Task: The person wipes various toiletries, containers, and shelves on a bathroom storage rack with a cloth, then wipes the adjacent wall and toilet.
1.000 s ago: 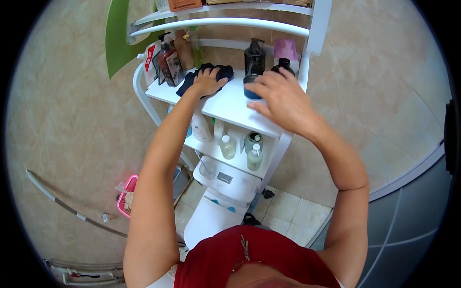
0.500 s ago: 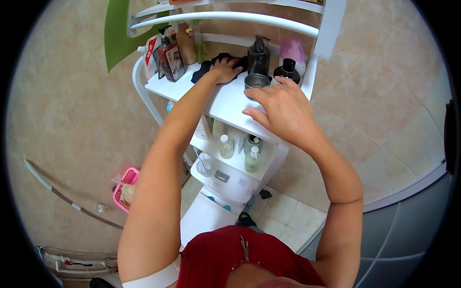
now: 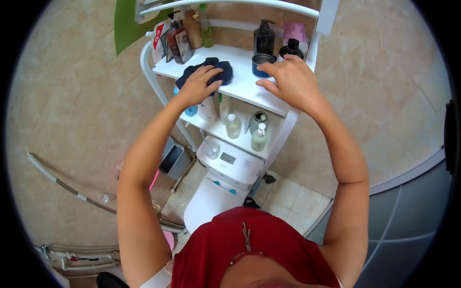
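My left hand (image 3: pixel 198 84) rests on a crumpled dark cloth (image 3: pixel 226 74) near the front edge of the white shelf (image 3: pixel 242 86), its fingers spread over the fabric. At the shelf's right end, my right hand (image 3: pixel 292 81) is held with fingers apart beside a round dark blue container (image 3: pixel 260 68). Its fingertips overlap the container's right side; whether they touch it I cannot tell. Just behind that hand is a black-capped bottle (image 3: pixel 291 48), with a dark pump bottle (image 3: pixel 264 38) to its left.
A brown pump bottle (image 3: pixel 179 43), a tan bottle (image 3: pixel 192 30) and a green bottle (image 3: pixel 206 31) stand at the shelf's left. On the lower shelf are a clear bottle (image 3: pixel 233 126) and a pale pump bottle (image 3: pixel 259 138). Below is a white toilet (image 3: pixel 206 201).
My left hand and the cloth have moved back left and toward the shelf's front edge, after sliding right earlier. My right hand stays beside the blue container.
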Motion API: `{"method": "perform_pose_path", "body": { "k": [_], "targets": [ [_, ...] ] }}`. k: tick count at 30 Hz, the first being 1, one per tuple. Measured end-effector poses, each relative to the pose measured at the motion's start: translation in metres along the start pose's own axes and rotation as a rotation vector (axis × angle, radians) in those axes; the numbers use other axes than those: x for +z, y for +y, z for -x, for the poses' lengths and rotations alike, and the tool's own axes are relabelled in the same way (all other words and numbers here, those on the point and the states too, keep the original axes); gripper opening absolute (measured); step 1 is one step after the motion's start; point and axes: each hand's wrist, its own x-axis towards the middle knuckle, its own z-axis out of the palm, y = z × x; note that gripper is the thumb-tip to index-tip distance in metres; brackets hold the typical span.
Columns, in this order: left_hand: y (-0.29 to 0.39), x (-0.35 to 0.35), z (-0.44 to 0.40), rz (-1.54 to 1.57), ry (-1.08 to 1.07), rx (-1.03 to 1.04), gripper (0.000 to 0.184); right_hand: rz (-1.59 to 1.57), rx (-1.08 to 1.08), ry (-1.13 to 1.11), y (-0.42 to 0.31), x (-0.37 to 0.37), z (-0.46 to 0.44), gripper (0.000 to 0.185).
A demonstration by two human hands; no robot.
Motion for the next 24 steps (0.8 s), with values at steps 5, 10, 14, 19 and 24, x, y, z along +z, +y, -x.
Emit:
{"method": "perform_pose_path", "body": {
  "k": [5, 10, 14, 19, 24],
  "targets": [
    [-0.030, -0.012, 0.033, -0.049, 0.183, -0.073, 0.040, 0.031, -0.036, -0.002, -0.002, -0.003, 0.001, 0.030],
    [-0.069, -0.012, 0.038, -0.069, 0.291, -0.112, 0.038, 0.084, -0.011, -0.174, -0.015, -0.017, -0.025, 0.029],
    [-0.073, -0.007, 0.038, -0.036, 0.348, -0.121, 0.037, -0.064, 0.027, -0.145, -0.043, -0.013, -0.080, 0.032],
    [-0.075, 0.001, 0.037, -0.004, 0.415, -0.116, 0.035, -0.050, 0.019, -0.111, -0.066, 0.034, -0.173, 0.046],
    [-0.078, 0.005, 0.037, 0.006, 0.441, -0.113, 0.035, -0.240, 0.270, -0.038, -0.079, 0.076, -0.244, 0.059]
  ]
}}
